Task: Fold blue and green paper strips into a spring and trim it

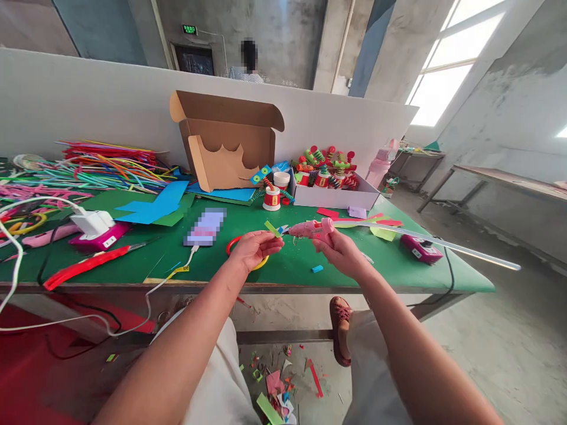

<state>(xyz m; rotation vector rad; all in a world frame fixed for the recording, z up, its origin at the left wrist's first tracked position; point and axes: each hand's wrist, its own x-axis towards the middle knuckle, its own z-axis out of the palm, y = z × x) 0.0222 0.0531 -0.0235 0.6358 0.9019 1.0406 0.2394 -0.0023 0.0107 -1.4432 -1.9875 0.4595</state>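
My left hand (pixel 257 251) pinches a small green paper strip (pixel 273 229) between thumb and fingers. In my right hand (pixel 342 252) is a pink hot glue gun (pixel 310 229), its nozzle pointing left at the strip and nearly meeting it. A long clear glue stick (pixel 469 250) juts out of the gun's back to the right. Beneath my left hand lie scissors with red and yellow handles (pixel 231 244), partly hidden. A small blue paper piece (pixel 317 269) rests near the table's front edge.
Behind stand a paper-cup figure (pixel 271 199), an open cardboard box (pixel 230 139) and a white box (pixel 336 198) of similar figures. Pipe cleaners (pixel 119 165) are heaped at left. Purple power sockets (pixel 100 236) sit left, with a cable (pixel 148 307) hanging off the edge.
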